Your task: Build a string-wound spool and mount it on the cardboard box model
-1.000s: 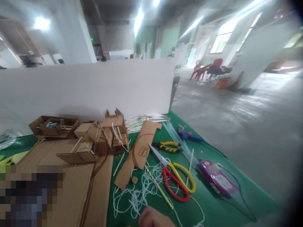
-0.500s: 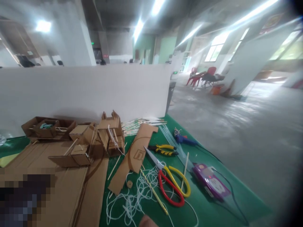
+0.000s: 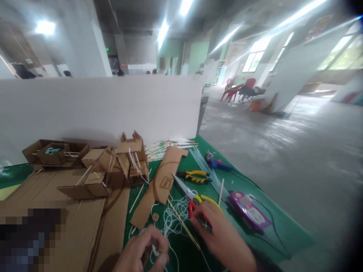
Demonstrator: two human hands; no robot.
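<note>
My left hand point(image 3: 143, 249) is at the bottom centre, over a tangle of white string point(image 3: 176, 219). Its fingers are curled, with a gap between forefinger and thumb, and I see nothing held. My right hand point(image 3: 219, 234) hovers over the handles of the scissors point(image 3: 183, 186), which have one red and one yellow handle, and partly hides them. Its fingers are bent but apart; no hold on the scissors shows. Between the hands lies a thin yellowish twisted rod point(image 3: 184, 226). A small cardboard disc point(image 3: 155, 217) and a cut cardboard piece point(image 3: 168, 172) lie beyond the left hand.
Cardboard constructions point(image 3: 132, 158) stand at back left on cardboard sheets point(image 3: 76, 219). Yellow-black pliers point(image 3: 195, 176), a blue glue gun point(image 3: 219, 164) and a purple power strip point(image 3: 248, 211) with a cable are to the right. Thin sticks point(image 3: 159, 150) lie by the white partition point(image 3: 113, 109).
Both hands have come up into view from the bottom edge, where only one fingertip showed. The view has shifted slightly; scissors and string lie about as before.
</note>
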